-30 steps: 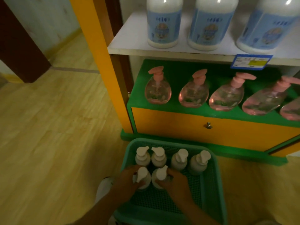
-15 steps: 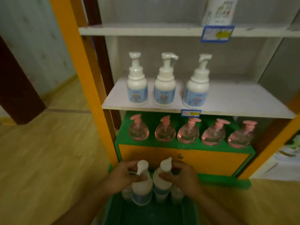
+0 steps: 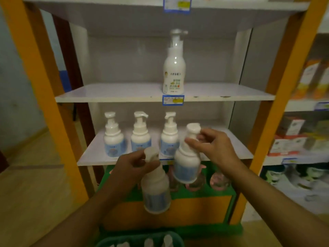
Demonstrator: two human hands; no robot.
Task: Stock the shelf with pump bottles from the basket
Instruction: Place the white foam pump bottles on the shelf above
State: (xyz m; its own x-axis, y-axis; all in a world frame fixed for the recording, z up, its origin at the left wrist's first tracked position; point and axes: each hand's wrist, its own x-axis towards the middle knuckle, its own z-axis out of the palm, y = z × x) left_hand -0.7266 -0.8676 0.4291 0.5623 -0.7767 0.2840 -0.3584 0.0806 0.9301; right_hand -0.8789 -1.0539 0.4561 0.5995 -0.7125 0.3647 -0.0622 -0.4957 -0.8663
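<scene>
My left hand (image 3: 131,166) grips the neck of a white pump bottle with a blue label (image 3: 155,191), held in the air in front of the orange drawer. My right hand (image 3: 216,147) pinches the pump neck of a second such bottle (image 3: 187,164), raised higher, just before the front edge of the white shelf (image 3: 89,157). Three matching bottles (image 3: 140,136) stand in a row on that shelf's left half. The green basket (image 3: 110,242) shows at the bottom edge with several pump tops inside.
A taller white bottle (image 3: 173,68) stands alone on the shelf above. Pink pump bottles (image 3: 218,180) sit on the green ledge under my hands. Orange posts (image 3: 44,97) frame the unit. Boxed goods (image 3: 292,138) fill the shelves at right.
Both hands have lifted a bottle each out of the basket up to shelf height. My view has tilted upward, and the basket has dropped to the bottom edge.
</scene>
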